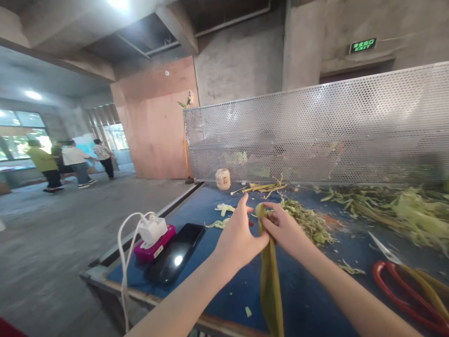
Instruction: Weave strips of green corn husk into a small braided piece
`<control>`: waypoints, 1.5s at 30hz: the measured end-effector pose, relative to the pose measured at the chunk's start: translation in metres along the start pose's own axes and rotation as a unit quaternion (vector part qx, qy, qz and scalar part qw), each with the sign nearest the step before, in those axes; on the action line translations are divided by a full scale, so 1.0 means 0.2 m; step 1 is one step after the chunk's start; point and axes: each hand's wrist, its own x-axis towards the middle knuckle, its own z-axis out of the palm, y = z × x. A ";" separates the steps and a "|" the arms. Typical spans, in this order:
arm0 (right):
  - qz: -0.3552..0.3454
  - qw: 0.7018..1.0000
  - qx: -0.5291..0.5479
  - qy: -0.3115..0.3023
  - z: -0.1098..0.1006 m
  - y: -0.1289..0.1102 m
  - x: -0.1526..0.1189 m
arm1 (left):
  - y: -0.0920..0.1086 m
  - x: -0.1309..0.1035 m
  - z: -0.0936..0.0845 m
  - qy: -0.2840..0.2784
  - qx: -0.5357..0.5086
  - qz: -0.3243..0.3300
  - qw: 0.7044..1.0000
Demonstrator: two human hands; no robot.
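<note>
A long, flat yellow-green leaf strip (271, 285) hangs upright over the blue tabletop, folded at its top and running down past the lower edge of the view. My right hand (280, 224) pinches it near the top between thumb and fingers. On its other side, my left hand (238, 234) has its index finger raised and its thumb stretched out to the strip; the fingers are apart, and some are partly hidden. Behind my right hand lies a heap of shredded green plant bits (308, 220). Pale leaf scraps (224, 209) rest beyond my left hand.
Left on the table (220, 276) lie a black phone (175, 252) and a magenta power strip (154, 245) with a white charger. Red-handled scissors (389, 267) lie right, below piled leaves (417, 215). A perforated metal panel (298, 126) borders the back. Several people stand far left.
</note>
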 end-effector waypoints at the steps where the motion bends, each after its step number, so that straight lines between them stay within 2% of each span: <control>1: 0.003 1.000 -0.003 0.017 -0.02 0.02 0.01 | 0.00 0.05 0.03 0.000 -0.004 -0.002 1.000; 6: 0.061 0.996 0.054 0.047 -0.09 0.09 0.07 | -0.02 0.23 0.13 -0.093 -0.128 -0.029 0.987; 9: 0.057 0.995 0.070 0.048 -0.11 0.10 0.08 | -0.08 0.26 0.14 -0.091 -0.191 -0.049 0.976; 12: 0.039 0.997 0.064 0.026 -0.11 0.10 0.08 | -0.14 0.25 0.13 -0.082 -0.212 -0.073 0.971; 14: 0.028 0.998 0.049 0.016 -0.10 0.10 0.07 | -0.17 0.25 0.13 -0.066 -0.194 -0.054 0.977; 19: 0.028 0.999 0.026 -0.021 -0.08 0.09 0.05 | -0.17 0.24 0.13 -0.040 -0.110 0.072 0.991; 26: 0.037 0.996 0.077 -0.015 -0.10 0.05 0.06 | -0.14 0.25 0.11 -0.043 -0.055 0.152 0.986; 33: 0.003 0.997 0.079 -0.018 -0.10 0.05 0.05 | -0.15 0.23 0.09 -0.061 0.021 0.173 0.983; 38: 0.025 0.993 0.119 -0.007 -0.11 0.03 0.05 | -0.14 0.23 0.09 -0.017 0.028 0.205 0.978; 40: 0.041 0.991 0.125 0.009 -0.11 0.03 0.06 | -0.13 0.24 0.08 -0.029 0.036 0.231 0.972; 42: 0.052 0.990 0.128 0.022 -0.11 0.02 0.06 | -0.13 0.24 0.08 -0.072 0.042 0.252 0.964; 45: 0.063 0.988 0.135 0.029 -0.11 0.02 0.06 | -0.14 0.24 0.08 -0.101 0.032 0.249 0.963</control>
